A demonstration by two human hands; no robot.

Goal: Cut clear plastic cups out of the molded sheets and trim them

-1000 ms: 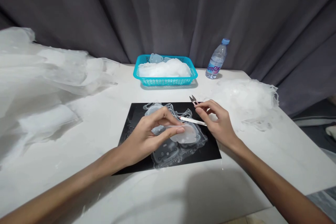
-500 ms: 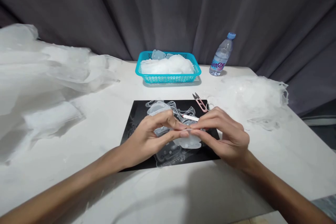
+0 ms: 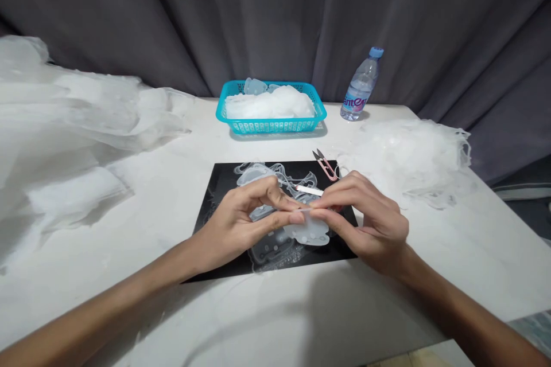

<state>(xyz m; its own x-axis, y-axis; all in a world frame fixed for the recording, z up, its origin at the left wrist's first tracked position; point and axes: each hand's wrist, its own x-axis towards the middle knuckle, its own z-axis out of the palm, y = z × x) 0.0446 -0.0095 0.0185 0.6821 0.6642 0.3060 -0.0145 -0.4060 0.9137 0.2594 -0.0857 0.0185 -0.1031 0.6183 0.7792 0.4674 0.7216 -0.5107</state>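
Note:
Over the middle of a black mat (image 3: 206,200), my left hand (image 3: 245,221) and my right hand (image 3: 365,221) meet, fingertips almost touching. Both are closed, pinching the edge of a thin translucent plastic piece (image 3: 307,233) between thumb and fingers. Its rounded lower part shows beneath the fingertips. A white stick (image 3: 309,190) with a reddish tip reaches out from behind my right fingers; whether that hand holds it I cannot tell. More translucent cut-out shapes (image 3: 256,173) and thin strips lie on the mat, partly hidden by my hands. Pink-handled thread snips (image 3: 326,165) rest at the mat's far right corner.
A turquoise basket (image 3: 275,126) filled with white translucent pieces stands behind the mat. To its right is a water bottle (image 3: 360,86). Piles of clear film lie at left (image 3: 77,114) and right (image 3: 413,155) on the white table (image 3: 258,321). A grey curtain (image 3: 267,17) hangs behind.
The view has shifted slightly. Both hands keep their pinch, and the piece between them has tilted a little, its upper edge now showing as a thin line.

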